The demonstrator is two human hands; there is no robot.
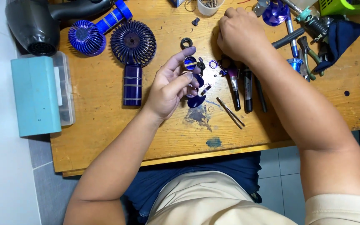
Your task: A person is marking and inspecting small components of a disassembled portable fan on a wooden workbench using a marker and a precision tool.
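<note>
- At the far left of the wooden workbench point(105, 125) I saw a pale blue plastic box point(35, 96), with a dark grey hair dryer point(32, 25) lying above it, well apart from both hands.
- Next came a loose blue round fan grille point(86, 38) and, just beside it, the dark blue handheld fan body with its round cage point(133, 43). Its long axis ran straight toward and away from me, cage end pointing away, handle toward me.
- My left hand point(169, 89) was partly closed, thumb and forefinger pinching a small round blue-and-silver part point(190, 63) held up over the bench, just above a dark blue rounded piece point(196, 101). The pinched part is round, so I could not make out a long axis; its flat face looked turned up toward the camera.
- I judged that pinch to be the weak point: held only by the fingertips, the part could slip out and roll among the tiny rings and bits point(213, 63) scattered under it.
- My right hand point(240, 33) rested knuckles-up on the bench, fingers curled under; I could not tell whether it held anything.
- Its forearm lay across dark-handled brushes and pens point(246, 89), and I thought a sweep could knock those, or the thin metal tweezers point(231, 112), off the near edge.
</note>
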